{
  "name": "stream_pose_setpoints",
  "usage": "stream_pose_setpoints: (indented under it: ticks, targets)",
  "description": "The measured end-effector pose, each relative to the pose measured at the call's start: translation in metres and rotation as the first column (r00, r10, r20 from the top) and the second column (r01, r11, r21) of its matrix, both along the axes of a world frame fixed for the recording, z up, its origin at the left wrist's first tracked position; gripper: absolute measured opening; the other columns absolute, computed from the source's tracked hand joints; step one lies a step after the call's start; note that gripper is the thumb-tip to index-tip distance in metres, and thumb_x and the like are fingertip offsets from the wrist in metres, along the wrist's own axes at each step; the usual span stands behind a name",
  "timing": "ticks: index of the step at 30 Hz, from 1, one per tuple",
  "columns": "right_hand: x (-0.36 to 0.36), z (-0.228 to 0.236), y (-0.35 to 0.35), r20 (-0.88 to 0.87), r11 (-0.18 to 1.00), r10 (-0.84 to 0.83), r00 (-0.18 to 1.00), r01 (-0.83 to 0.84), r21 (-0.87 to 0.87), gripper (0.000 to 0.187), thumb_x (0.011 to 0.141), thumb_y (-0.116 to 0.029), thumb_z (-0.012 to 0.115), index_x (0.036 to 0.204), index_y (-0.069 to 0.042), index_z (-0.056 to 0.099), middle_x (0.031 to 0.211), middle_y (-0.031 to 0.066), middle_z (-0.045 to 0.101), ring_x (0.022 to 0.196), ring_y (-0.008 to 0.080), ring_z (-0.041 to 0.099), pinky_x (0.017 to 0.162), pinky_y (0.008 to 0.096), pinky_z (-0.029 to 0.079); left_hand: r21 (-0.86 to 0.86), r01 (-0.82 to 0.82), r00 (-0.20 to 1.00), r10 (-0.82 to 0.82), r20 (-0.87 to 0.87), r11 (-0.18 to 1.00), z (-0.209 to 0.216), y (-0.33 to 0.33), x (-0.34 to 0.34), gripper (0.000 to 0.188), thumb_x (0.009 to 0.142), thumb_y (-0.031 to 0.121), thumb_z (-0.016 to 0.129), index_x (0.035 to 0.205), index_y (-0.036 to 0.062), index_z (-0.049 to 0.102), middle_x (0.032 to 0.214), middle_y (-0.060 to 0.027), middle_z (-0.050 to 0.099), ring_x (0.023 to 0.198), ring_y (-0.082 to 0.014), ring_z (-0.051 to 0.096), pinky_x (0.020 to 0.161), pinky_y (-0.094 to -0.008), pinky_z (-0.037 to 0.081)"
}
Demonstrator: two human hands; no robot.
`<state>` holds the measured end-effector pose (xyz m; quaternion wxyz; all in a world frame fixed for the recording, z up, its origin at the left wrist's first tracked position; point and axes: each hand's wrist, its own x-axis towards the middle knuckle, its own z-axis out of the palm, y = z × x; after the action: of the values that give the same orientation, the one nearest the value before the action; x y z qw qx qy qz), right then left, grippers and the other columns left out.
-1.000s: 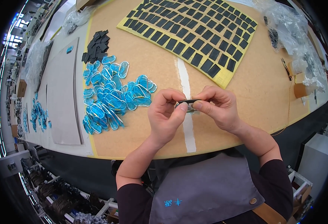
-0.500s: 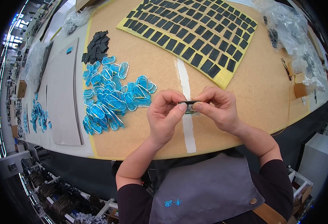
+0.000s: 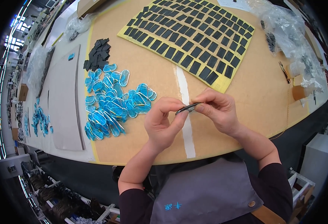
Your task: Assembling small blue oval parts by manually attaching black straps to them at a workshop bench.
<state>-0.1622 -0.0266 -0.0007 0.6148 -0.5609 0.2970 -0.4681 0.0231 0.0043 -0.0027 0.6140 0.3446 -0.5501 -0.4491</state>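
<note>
1. A thin, dark, slightly curved piece [image 3: 185, 108] is above the long white strip [image 3: 188, 140] on the tabletop, edge-on and tilted; holding both ends probably steadies it. Its material is unclear.
2. The bare left hand [image 3: 160, 122], left of the strip, grips one end between thumb and forefinger, with no visible gap.
3. The bare right hand [image 3: 222, 113], right of the strip, pinches the other end just as closely; its remaining fingers curl in.
4. Left of the strip, glossy blue pale-rimmed ovals [image 3: 109, 104] lie heaped, perhaps for easy reach by the left hand.
5. Farther off, left of the strip, flat matte-black pieces [image 3: 98, 54] are piled separately, presumably to avoid mixing.
6. Beyond the strip's far end, a flat yellow board [image 3: 219, 86] bears black rectangles [image 3: 195, 67] in spaced rows, likely so none overlap.
</note>
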Motion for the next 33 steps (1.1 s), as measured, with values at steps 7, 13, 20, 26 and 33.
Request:
stream_pose_setpoints:
  ticks: [7, 13, 20, 26, 33]
  targets:
    - [0.0, 0.012, 0.0, 0.157, 0.941, -0.011, 0.988, -0.043, 0.336, 0.016, 0.089, -0.011, 0.067, 0.102, -0.007, 0.057, 0.09, -0.0011, 0.059, 0.078, 0.0049, 0.053, 0.07, 0.0197, 0.043, -0.704, -0.041, 0.735, 0.499, 0.459, 0.709, 0.008, -0.012, 0.006, 0.03, 0.068, -0.007, 0.073, 0.094, 0.0054, 0.064, 0.097, -0.0091, 0.063, 0.084, -0.0244, 0.061, 0.068, -0.0353, 0.045]
    - [-0.003, 0.009, -0.002, 0.164, 0.897, 0.12, 0.979, -0.178, 0.404, 0.012, 0.092, -0.017, 0.065, 0.096, -0.007, 0.059, 0.085, -0.0042, 0.059, 0.078, 0.0013, 0.051, 0.067, 0.0164, 0.039, -0.7, 0.033, 0.687, 0.493, 0.535, 0.713, 0.001, -0.015, 0.0, 0.036, 0.065, -0.004, 0.078, 0.096, 0.0071, 0.064, 0.1, -0.0099, 0.06, 0.086, -0.0262, 0.058, 0.069, -0.0368, 0.046]
    - [-0.007, 0.016, -0.003, -0.059, 0.966, 0.148, 0.987, -0.132, 0.22, 0.011, 0.089, -0.012, 0.066, 0.094, -0.003, 0.061, 0.083, -0.004, 0.061, 0.074, 0.0009, 0.053, 0.064, 0.0183, 0.042, -0.068, -0.135, 0.962, 0.147, 0.23, 0.989, 0.004, -0.011, -0.006, 0.037, 0.072, 0.003, 0.073, 0.106, 0.0028, 0.06, 0.099, -0.0102, 0.059, 0.086, -0.0207, 0.058, 0.077, -0.0315, 0.046]
    - [-0.007, 0.016, -0.006, -0.188, 0.984, 0.138, 0.972, -0.113, 0.137, 0.015, 0.086, -0.01, 0.069, 0.098, -0.002, 0.063, 0.083, -0.0031, 0.063, 0.074, 0.0009, 0.054, 0.064, 0.0179, 0.043, 0.224, 0.114, 0.99, -0.131, 0.06, 0.968, 0.003, -0.005, 0.003, 0.016, 0.085, -0.005, 0.064, 0.1, -0.003, 0.061, 0.091, -0.0066, 0.063, 0.086, -0.0114, 0.057, 0.077, -0.0247, 0.045]
    - [-0.005, 0.01, -0.005, -0.007, 0.978, 0.06, 0.998, -0.058, 0.2, 0.016, 0.086, -0.008, 0.071, 0.099, -0.003, 0.063, 0.091, -0.0015, 0.063, 0.079, 0.0014, 0.055, 0.067, 0.0172, 0.044, 0.3, 0.134, 0.981, -0.084, -0.174, 0.945, 0.002, -0.002, -0.001, 0.013, 0.088, -0.004, 0.063, 0.1, -0.0017, 0.058, 0.095, -0.005, 0.061, 0.089, -0.0096, 0.057, 0.078, -0.0237, 0.045]
